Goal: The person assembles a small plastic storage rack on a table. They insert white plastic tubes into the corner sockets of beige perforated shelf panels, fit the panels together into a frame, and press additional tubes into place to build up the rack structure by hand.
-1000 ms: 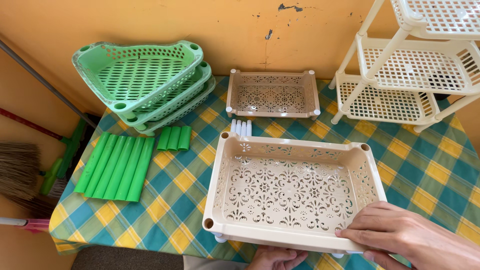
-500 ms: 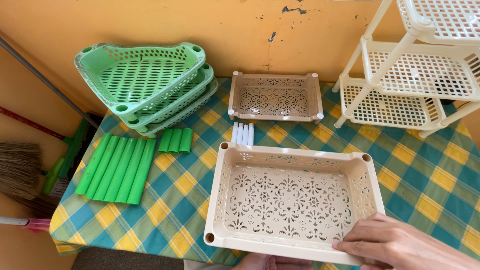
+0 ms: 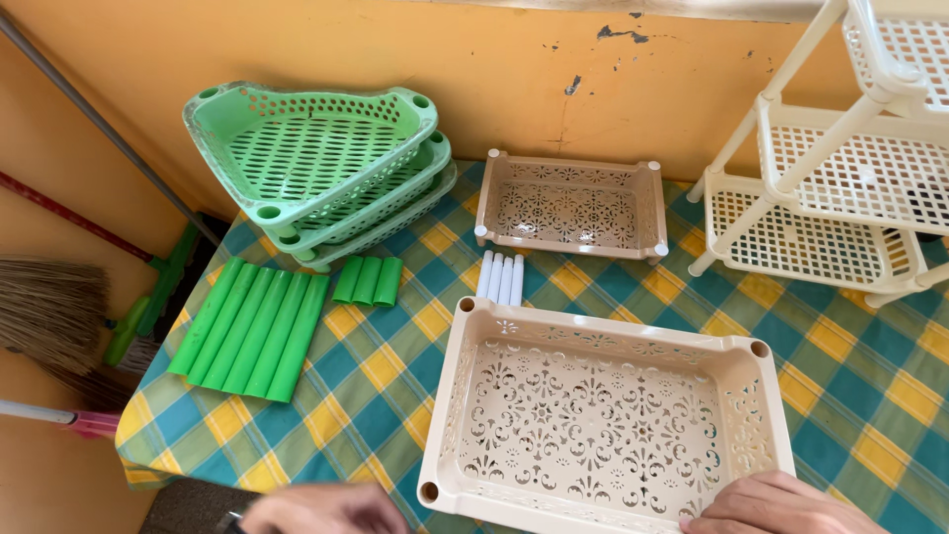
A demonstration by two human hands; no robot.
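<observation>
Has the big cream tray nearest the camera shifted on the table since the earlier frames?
Yes. The cream tray has slid toward the person: its far edge once overlapped the white tubes and now sits just clear of their near ends.

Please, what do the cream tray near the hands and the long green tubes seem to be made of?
Cream tray, touched by the right hand: apparently moulded plastic, smooth and slightly glossy, with a pierced floral pattern and corner sockets. Long green tubes: probably plastic too, uniform bright colour with a soft sheen along each.
</observation>
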